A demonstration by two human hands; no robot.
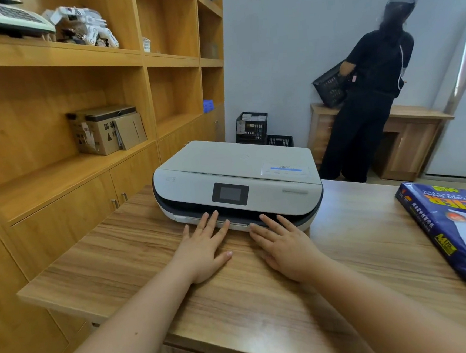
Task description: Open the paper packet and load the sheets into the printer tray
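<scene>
A white printer (234,176) with a small dark screen stands on the wooden table (149,268). Its paper tray (239,226) sits pushed in along the lower front edge. My left hand (204,249) lies flat on the table, fingers spread, fingertips touching the tray front. My right hand (282,242) lies flat beside it, fingertips at the tray front too. Both hands hold nothing. The blue paper packet (456,230) lies at the table's right edge, well away from both hands, its near end looking torn open.
Wooden shelves (56,169) with cardboard boxes (104,131) run along the left. A person in black (369,102) stands at a low cabinet (409,138) by the back wall, holding a black basket. Black crates (253,126) sit on the floor behind the printer.
</scene>
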